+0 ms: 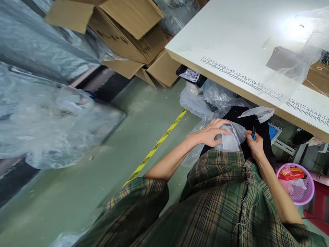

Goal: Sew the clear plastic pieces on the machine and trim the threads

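Note:
My left hand [212, 133] lies on a piece of pale grey cloth [232, 139] in my lap, fingers curled over it and pressing it down. My right hand [254, 144] is closed on a small dark tool with a blue tip [253, 132], held at the right edge of the same cloth. Black fabric [244, 120] lies under and behind the cloth. Clear plastic bags [205, 99] are bunched just beyond my hands, below the table edge. I wear a green plaid shirt [218, 192].
A white table [231, 37] with printed ruler markings [241, 78] spans the upper right, with clear plastic on it. Cardboard boxes [128, 31] stand at top centre. Large plastic-wrapped bundles [46, 113] fill the left. A purple basket [298, 185] sits at right. Yellow tape [156, 147] crosses the green floor.

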Motion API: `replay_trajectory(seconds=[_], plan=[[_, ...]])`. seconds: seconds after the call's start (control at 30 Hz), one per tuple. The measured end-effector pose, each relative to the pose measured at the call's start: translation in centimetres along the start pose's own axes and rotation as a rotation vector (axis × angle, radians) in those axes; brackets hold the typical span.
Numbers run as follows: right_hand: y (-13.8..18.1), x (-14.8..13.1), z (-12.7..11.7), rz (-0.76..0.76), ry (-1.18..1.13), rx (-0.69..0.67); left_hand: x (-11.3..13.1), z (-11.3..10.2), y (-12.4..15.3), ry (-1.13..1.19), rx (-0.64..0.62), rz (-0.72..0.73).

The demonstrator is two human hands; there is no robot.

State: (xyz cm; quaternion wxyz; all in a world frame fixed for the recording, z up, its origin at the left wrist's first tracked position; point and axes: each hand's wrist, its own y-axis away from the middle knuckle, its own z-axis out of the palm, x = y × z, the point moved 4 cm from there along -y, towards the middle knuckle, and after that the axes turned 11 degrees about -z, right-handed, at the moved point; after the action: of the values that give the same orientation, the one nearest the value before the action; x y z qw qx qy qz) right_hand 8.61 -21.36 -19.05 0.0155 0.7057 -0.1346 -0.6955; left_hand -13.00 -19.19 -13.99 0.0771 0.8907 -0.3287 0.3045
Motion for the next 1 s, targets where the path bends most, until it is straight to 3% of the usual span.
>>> replay_trajectory(seconds=[0.17,0.3,0.43,0.57,0.67,0.77,0.9,1.0], plan=[[-0.5,0.6,-0.1,0.068,-0.043,-0.022,0.1,0.3,1.0,-0.041,0.019,-0.081],[-0.8,0.4,-0.4,0.081,-0.076,-0.039,4.2,-1.0,2.8,0.01,0.04,-0.027],[-0.5,-0.8,0.0,0.033,-0.126,-0.105,8.8,-0.3,5.2,0.027,0.043,-0.098],[0.4,-2.7,0.9,-0.039,-0.164,-0.184,11.0,2.0,5.9,0.165,-0.251,-0.153],[1.3,-4.0,1.0,-0.078,-0.162,-0.216,11.2,1.3,5.8,0.183,-0.352,-0.167],[2.3,-5.1,1.0,-0.127,-0.116,-0.276,10.6,-1.2,5.2,0.098,-0.213,-0.17],[3.1,-6.0,1.2,-0.195,-0.051,-0.315,9.2,-4.4,2.9,0.02,0.183,-0.072],[3.3,-6.5,1.4,-0.251,-0.001,-0.346,7.9,-4.5,0.5,0.062,0.198,-0.015]])
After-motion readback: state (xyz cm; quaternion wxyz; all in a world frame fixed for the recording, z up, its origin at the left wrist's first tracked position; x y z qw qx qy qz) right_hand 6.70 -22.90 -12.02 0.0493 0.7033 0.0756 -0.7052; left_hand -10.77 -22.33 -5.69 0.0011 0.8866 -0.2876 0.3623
